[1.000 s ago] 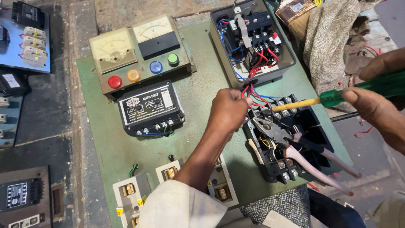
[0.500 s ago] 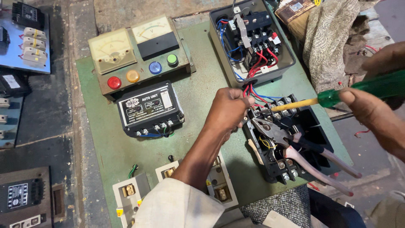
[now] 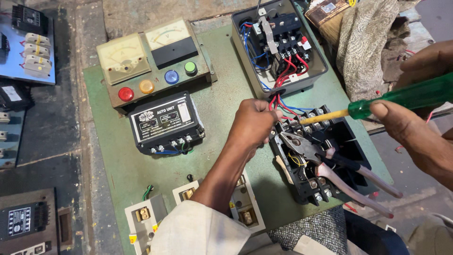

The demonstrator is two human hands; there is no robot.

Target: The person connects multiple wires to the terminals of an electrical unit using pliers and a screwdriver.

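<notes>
Screwdriver (image 3: 373, 106), green-handled, is clamped in the right hand (image 3: 415, 137), its tip at the black terminal block (image 3: 316, 156). Left hand (image 3: 252, 125) pinches closed on red wires (image 3: 276, 105) right at that tip. Pliers (image 3: 330, 163) lie just below, across the block.

Left hand (image 3: 252, 123): forearm enters from bottom centre in a pale sleeve, runs up and to the right, wrist straight. Back of hand faces the camera; fingers curled tight, tips pinched together at its right edge. Right hand (image 3: 415, 118): enters from the right edge, forearm low, fingers wrapped in a closed grip, thumb extended leftward. The two hands are near each other, not touching.
</notes>
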